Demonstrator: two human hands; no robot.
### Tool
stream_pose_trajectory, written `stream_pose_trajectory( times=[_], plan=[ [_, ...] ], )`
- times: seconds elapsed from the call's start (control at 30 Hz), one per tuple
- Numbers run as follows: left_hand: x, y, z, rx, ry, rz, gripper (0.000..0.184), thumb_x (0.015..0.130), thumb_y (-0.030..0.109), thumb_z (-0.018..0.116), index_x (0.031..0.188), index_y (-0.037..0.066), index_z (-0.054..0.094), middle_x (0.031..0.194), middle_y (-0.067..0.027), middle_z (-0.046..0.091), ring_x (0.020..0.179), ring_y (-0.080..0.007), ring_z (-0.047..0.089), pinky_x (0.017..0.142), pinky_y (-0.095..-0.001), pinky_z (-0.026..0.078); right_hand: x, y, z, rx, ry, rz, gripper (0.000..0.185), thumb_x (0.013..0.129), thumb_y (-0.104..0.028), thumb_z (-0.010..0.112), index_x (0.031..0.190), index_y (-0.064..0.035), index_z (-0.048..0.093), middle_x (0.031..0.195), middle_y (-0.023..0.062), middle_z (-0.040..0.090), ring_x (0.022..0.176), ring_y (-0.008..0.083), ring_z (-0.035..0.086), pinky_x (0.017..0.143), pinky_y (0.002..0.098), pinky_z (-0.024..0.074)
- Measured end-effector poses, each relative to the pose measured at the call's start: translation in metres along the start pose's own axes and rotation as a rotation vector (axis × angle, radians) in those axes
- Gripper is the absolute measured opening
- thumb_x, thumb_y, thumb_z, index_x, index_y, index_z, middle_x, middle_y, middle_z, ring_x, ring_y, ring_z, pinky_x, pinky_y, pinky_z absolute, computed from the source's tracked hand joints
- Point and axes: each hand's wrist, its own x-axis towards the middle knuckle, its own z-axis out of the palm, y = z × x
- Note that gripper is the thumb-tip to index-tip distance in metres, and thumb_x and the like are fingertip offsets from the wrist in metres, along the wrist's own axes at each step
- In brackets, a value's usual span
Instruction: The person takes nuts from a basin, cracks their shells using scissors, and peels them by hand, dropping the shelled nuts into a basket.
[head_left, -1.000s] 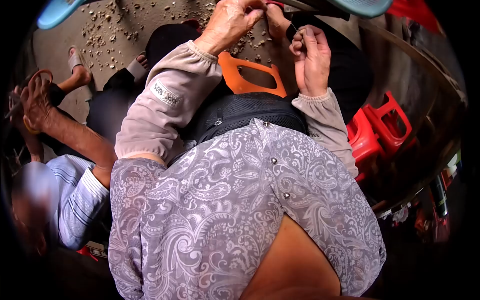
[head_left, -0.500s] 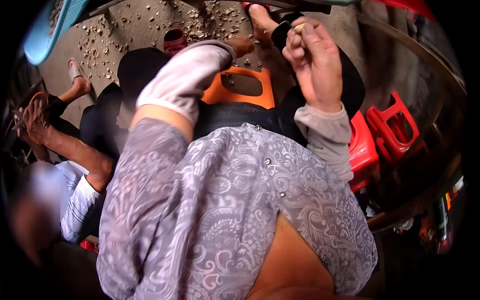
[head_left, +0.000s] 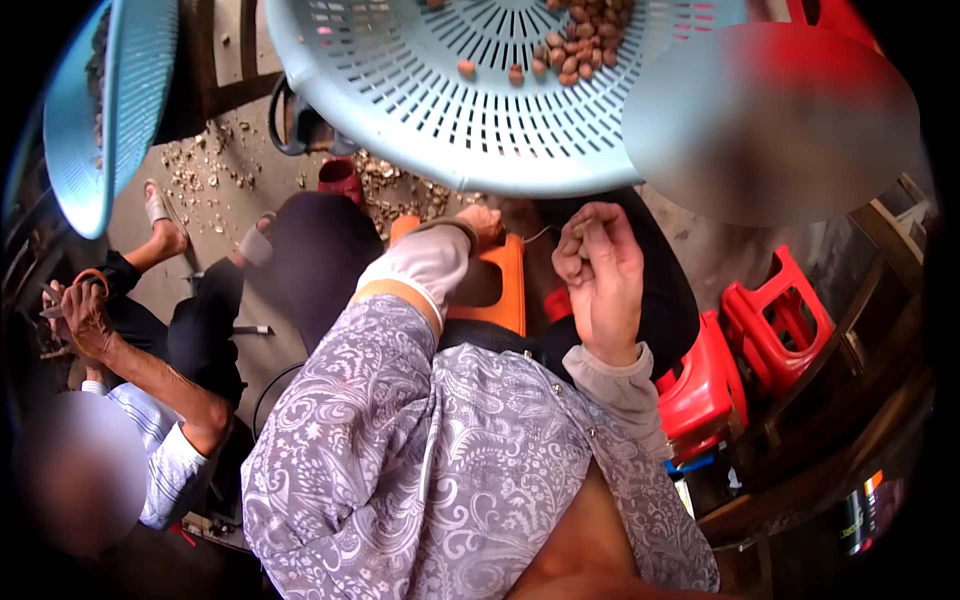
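Note:
My right hand [head_left: 603, 268] is raised over my right thigh, its fingers pinched around a small brownish-grey piece, perhaps a nut; the grip hides most of it. To its left, my left hand [head_left: 482, 224] is curled closed above the orange stool [head_left: 511, 290] between my legs. What the left fingers hold, if anything, is hidden. In front of both hands is a large light-blue plastic basket [head_left: 470, 172] with slotted sides, holding several reddish-brown nuts [head_left: 580, 55].
Shell bits [head_left: 205, 170] litter the floor beside a dark red cup [head_left: 340, 178]. Red plastic stools [head_left: 775, 320] stand at right. At left, a seated person's hand [head_left: 88, 318] holds an orange-looped tool near another blue basket [head_left: 75, 150]. Someone blurred is at upper right.
My view has tipped forward, bringing the large blue basket and its nuts into sight. My right hand has come lower and closer to my left hand, still pinching.

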Motion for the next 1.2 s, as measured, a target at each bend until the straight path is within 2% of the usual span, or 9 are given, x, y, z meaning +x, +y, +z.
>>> stream_pose_trajectory(
  times=[0.07, 0.2, 0.43, 0.5, 0.57, 0.63, 0.77, 0.97, 1.2],
  plan=[
    [0.001, 0.005, 0.0, 0.064, 0.099, -0.038, 0.028, 0.088, 0.029, 0.047, 0.079, 0.015, 0.07, 0.074, -0.0072, 0.062, 0.067, -0.0219, 0.065, 0.049, -0.0367, 0.049, 0.002, -0.002, 0.004, 0.006, -0.027, 0.003, 0.007, 0.095, -0.012, 0.05, 0.096, -0.005, 0.05, 0.076, 0.0012, 0.051, 0.062, 0.005, 0.044, 0.055, 0.0179, 0.0338],
    [0.035, -0.015, 0.057, -0.312, 0.356, -0.249, 0.032, 0.091, 0.027, 0.043, 0.08, 0.011, 0.068, 0.079, -0.0139, 0.065, 0.073, -0.0292, 0.066, 0.058, -0.0424, 0.051, -0.005, 0.0, 0.012, 0.04, -0.123, -0.01, 0.007, 0.094, -0.01, 0.049, 0.098, -0.0049, 0.05, 0.083, 0.0041, 0.053, 0.066, 0.0074, 0.047, 0.058, 0.0193, 0.0373],
    [-0.042, -0.025, -0.099, -1.188, 0.247, -0.508, 0.025, 0.084, 0.025, 0.056, 0.098, 0.005, 0.061, 0.078, -0.0069, 0.059, 0.066, -0.0175, 0.057, 0.054, -0.0302, 0.045, -0.008, 0.015, 0.019, 0.039, -0.29, 0.006, 0.006, 0.089, -0.004, 0.05, 0.093, -0.0052, 0.054, 0.085, 0.0076, 0.061, 0.067, 0.0086, 0.054, 0.057, 0.0194, 0.043],
    [-0.071, -0.015, -0.134, -1.354, 0.346, -0.543, 0.03, 0.082, 0.025, 0.06, 0.104, 0.003, 0.059, 0.077, -0.0043, 0.057, 0.063, -0.0132, 0.054, 0.052, -0.0259, 0.042, -0.003, 0.027, 0.022, 0.017, -0.338, -0.032, 0.009, 0.087, -0.003, 0.052, 0.094, -0.0051, 0.056, 0.078, 0.004, 0.06, 0.059, 0.0067, 0.051, 0.05, 0.0173, 0.0398],
    [-0.115, 0.026, -0.194, -1.277, 0.648, -0.7, 0.026, 0.078, 0.024, 0.063, 0.086, -0.001, 0.064, 0.069, -0.0093, 0.065, 0.056, -0.017, 0.061, 0.051, -0.0288, 0.05, 0.0, 0.037, 0.027, -0.022, -0.377, -0.017, 0.009, 0.087, -0.004, 0.052, 0.094, -0.0053, 0.058, 0.073, 0.0009, 0.057, 0.057, 0.0044, 0.049, 0.047, 0.0162, 0.037],
    [-0.145, 0.039, -0.218, -1.394, 0.79, -0.666, 0.023, 0.081, 0.022, 0.062, 0.086, 0.0, 0.063, 0.071, -0.0064, 0.063, 0.055, -0.0136, 0.058, 0.049, -0.0254, 0.046, 0.002, 0.049, 0.03, -0.168, -0.335, -0.019, 0.005, 0.089, -0.012, 0.057, 0.089, -0.0073, 0.059, 0.069, -0.0013, 0.054, 0.054, 0.0055, 0.047, 0.046, 0.0192, 0.0342],
    [-0.198, 0.046, -0.247, -1.503, 1.191, -0.218, 0.016, 0.087, 0.021, 0.063, 0.09, 0.006, 0.059, 0.068, 0.0021, 0.053, 0.055, -0.006, 0.046, 0.047, -0.0216, 0.036, -0.002, 0.078, 0.031, -0.39, -0.357, -0.122, 0.012, 0.091, -0.018, 0.057, 0.083, -0.008, 0.058, 0.066, 0.0006, 0.056, 0.047, 0.0073, 0.046, 0.043, 0.0216, 0.0367],
    [-0.239, 0.082, -0.285, -1.404, 1.279, -0.139, 0.012, 0.085, 0.017, 0.063, 0.086, 0.007, 0.058, 0.071, 0.0021, 0.057, 0.059, -0.0038, 0.046, 0.05, -0.0203, 0.035, -0.01, 0.091, 0.054, -0.301, -0.539, -0.014, 0.011, 0.093, -0.018, 0.053, 0.099, -0.0103, 0.058, 0.078, -0.0017, 0.06, 0.064, 0.0055, 0.051, 0.052, 0.0167, 0.0387],
    [-0.26, 0.07, -0.3, -1.365, 1.194, -0.219, 0.014, 0.087, 0.018, 0.062, 0.087, 0.004, 0.06, 0.071, -0.0011, 0.06, 0.064, -0.006, 0.055, 0.051, -0.021, 0.042, -0.015, 0.089, 0.086, -0.2, -0.517, -0.046, 0.013, 0.094, -0.02, 0.054, 0.094, -0.0081, 0.058, 0.081, 0.0, 0.061, 0.062, 0.0048, 0.051, 0.05, 0.0162, 0.0392]
  ],
)
